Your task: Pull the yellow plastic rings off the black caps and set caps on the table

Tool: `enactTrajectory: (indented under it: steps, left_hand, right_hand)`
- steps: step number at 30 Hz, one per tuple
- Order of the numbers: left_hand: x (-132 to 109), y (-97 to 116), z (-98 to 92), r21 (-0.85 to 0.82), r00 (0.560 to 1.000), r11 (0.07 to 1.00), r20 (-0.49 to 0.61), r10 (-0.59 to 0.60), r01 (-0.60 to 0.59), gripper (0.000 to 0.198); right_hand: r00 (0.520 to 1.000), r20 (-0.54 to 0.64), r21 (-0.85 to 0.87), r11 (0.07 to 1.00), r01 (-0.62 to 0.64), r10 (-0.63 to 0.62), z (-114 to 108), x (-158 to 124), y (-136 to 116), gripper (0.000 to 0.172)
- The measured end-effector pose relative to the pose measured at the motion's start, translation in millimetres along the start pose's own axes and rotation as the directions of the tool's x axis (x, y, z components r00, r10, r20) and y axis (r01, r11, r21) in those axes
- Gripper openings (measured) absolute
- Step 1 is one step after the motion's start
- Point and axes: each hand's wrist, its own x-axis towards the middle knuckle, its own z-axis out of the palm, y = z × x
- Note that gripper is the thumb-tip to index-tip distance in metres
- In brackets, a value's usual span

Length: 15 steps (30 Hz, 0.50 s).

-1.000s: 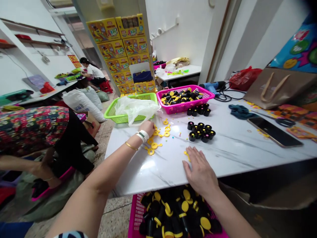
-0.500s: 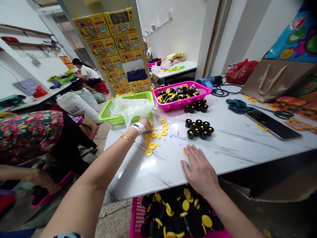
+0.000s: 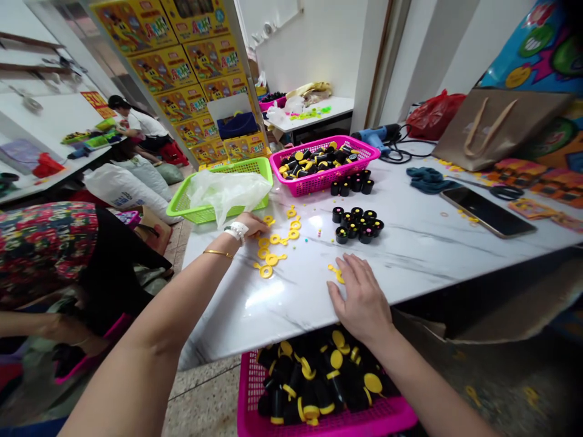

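My left hand [image 3: 252, 224] reaches across the white marble table [image 3: 410, 255] and rests among several loose yellow ring caps [image 3: 273, 243], fingers curled down on them; what it grips, if anything, is hidden. My right hand [image 3: 362, 297] lies flat, palm down, near the table's front edge, fingertips beside a small yellow piece [image 3: 336, 272]. A cluster of black caps with yellow tops [image 3: 357, 223] stands just beyond it.
A pink basket of black and yellow parts [image 3: 323, 165] and a green basket with a clear plastic bag [image 3: 218, 188] sit at the far side. Another pink basket of parts [image 3: 319, 382] is below the table edge. A phone [image 3: 487, 211], scissors and paper bag lie right. A person in floral clothing sits left.
The view has tilted down and shifted, so everything appears higher and further left. My left hand has slid slightly left among the yellow rings. My right hand stays flat on the table.
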Motion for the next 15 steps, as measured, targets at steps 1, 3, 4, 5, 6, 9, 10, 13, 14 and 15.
enactTrajectory:
  steps: [1,3,4,5,6,9,10,13,14,15]
  left_hand:
    - [-0.8,1.3,0.2,0.025,1.000,1.000,0.003,0.000,0.000,0.023]
    - [-3.6,6.7,0.8,0.098,1.000,0.995,-0.002,0.001,-0.001,0.023]
    - [-5.5,10.3,1.3,0.136,1.000,0.991,-0.016,0.009,-0.007,0.024]
    - [-7.7,14.1,2.1,0.173,0.999,0.985,-0.037,0.021,-0.014,0.024]
    - [-10.1,17.9,3.0,0.208,0.997,0.978,-0.062,0.033,-0.020,0.025]
    - [-19.0,26.2,7.5,0.287,0.988,0.957,-0.134,0.072,-0.031,0.024]
    - [-22.4,27.6,9.3,0.307,0.984,0.951,-0.155,0.090,-0.039,0.021]
    - [-32.5,28.2,14.8,0.354,0.964,0.932,-0.210,0.165,-0.082,0.017]
    - [-35.5,27.6,16.2,0.366,0.956,0.926,-0.224,0.190,-0.098,0.019]
    - [-38.0,26.9,17.3,0.375,0.949,0.920,-0.235,0.212,-0.112,0.021]
  right_hand:
    - [1.000,-0.003,0.002,1.000,0.004,-0.004,-0.1,0.1,0.1,0.044]
    - [1.000,-0.004,0.000,1.000,0.015,-0.015,0.1,0.0,0.7,0.044]
    - [1.000,-0.004,-0.003,1.000,0.019,-0.019,0.3,-0.1,1.0,0.044]
    - [1.000,-0.006,-0.005,1.000,0.019,-0.020,0.4,-0.2,1.2,0.044]
    - [1.000,-0.007,-0.005,1.000,0.021,-0.021,0.5,-0.3,1.4,0.044]
    - [1.000,-0.013,0.005,1.000,0.025,-0.025,0.4,-0.6,1.4,0.043]
    - [1.000,-0.014,0.009,1.000,0.026,-0.026,0.3,-0.7,1.2,0.043]
    - [1.000,-0.008,0.014,1.000,0.020,-0.020,0.2,-0.9,0.6,0.042]
    - [1.000,-0.005,0.014,1.000,0.018,-0.018,0.1,-0.9,0.5,0.042]
    - [1.000,-0.003,0.013,1.000,0.018,-0.018,-0.1,-1.0,0.4,0.043]
